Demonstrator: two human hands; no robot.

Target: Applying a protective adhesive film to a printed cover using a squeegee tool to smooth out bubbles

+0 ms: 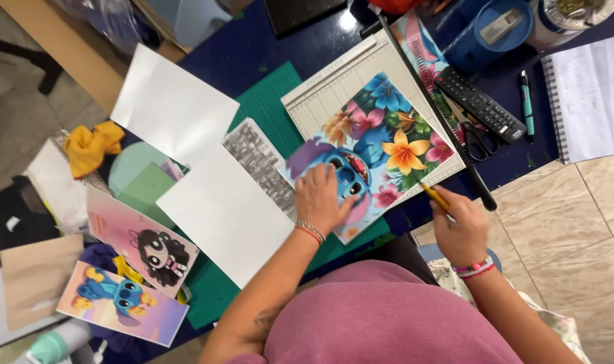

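Left hand (320, 200) flat, fingers spread, pinning floral cartoon print (377, 145) on paper trimmer (334, 87), mid-bench. Right hand (460, 232) closed around yellow pencil (435, 197), tip at print's lower right edge. Judgement: marking step; next needs print held steady, pencil square against trimmer rule.

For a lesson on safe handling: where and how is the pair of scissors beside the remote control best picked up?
Probably by the black loop handles of the scissors, coming from the table's near edge. The handles point that way, while the blades run up between the remote control and a spiral-bound book, leaving little room. Both the left hand and the right hand are busy.
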